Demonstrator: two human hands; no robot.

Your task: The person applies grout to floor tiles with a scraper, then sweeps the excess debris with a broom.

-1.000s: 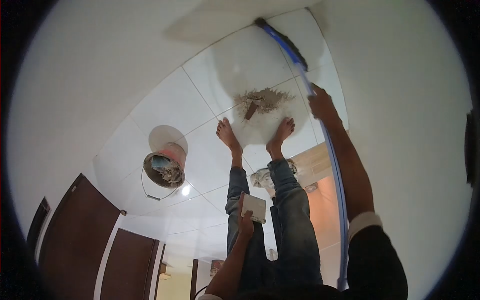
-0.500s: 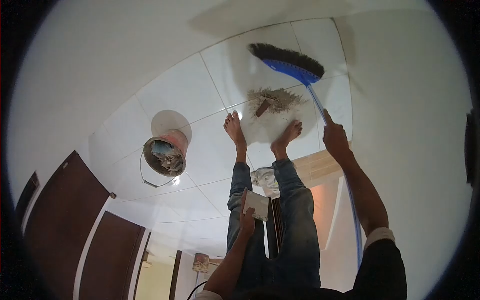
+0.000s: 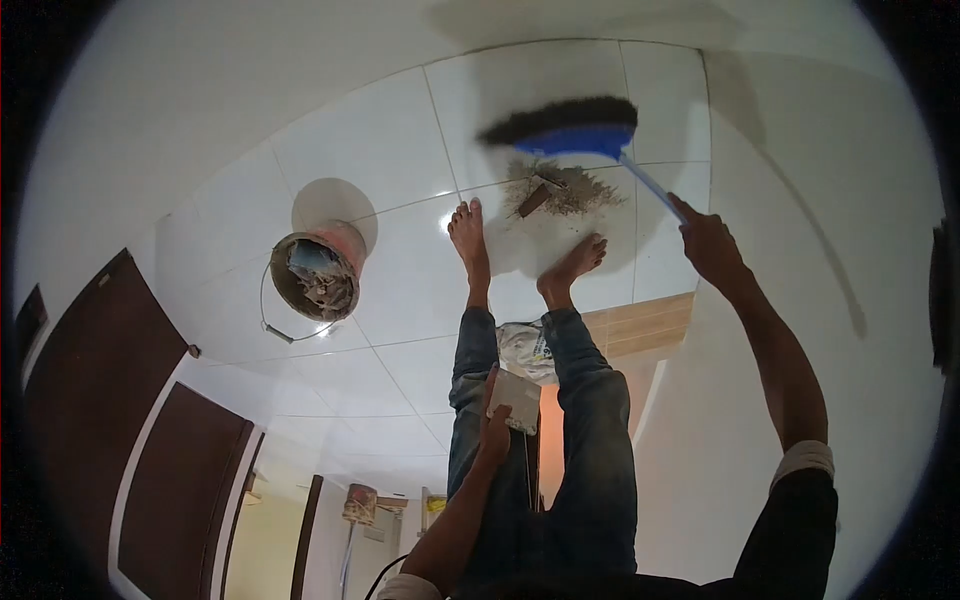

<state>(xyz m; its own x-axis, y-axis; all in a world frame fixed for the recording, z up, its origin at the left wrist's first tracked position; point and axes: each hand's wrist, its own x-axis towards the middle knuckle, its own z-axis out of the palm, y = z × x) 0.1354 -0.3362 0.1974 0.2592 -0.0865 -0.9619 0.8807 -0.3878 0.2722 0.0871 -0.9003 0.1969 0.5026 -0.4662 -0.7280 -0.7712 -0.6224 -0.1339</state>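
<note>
My right hand is closed round the handle of a blue broom. The dark bristles are blurred, just beyond a pile of grey-brown debris on the white tiles. A small brown piece lies in the pile. My left hand grips a flat, pale rectangular plate above my thigh. My bare feet stand on the near side of the debris.
A dirty bucket with mixed contents stands on the tiles at left. A white bag lies behind my legs. Brown doors line the lower left, and a white wall rises at right.
The broom head has swung left and tilted the other way, while my right hand has moved right and slightly up. My left hand still holds the plate.
</note>
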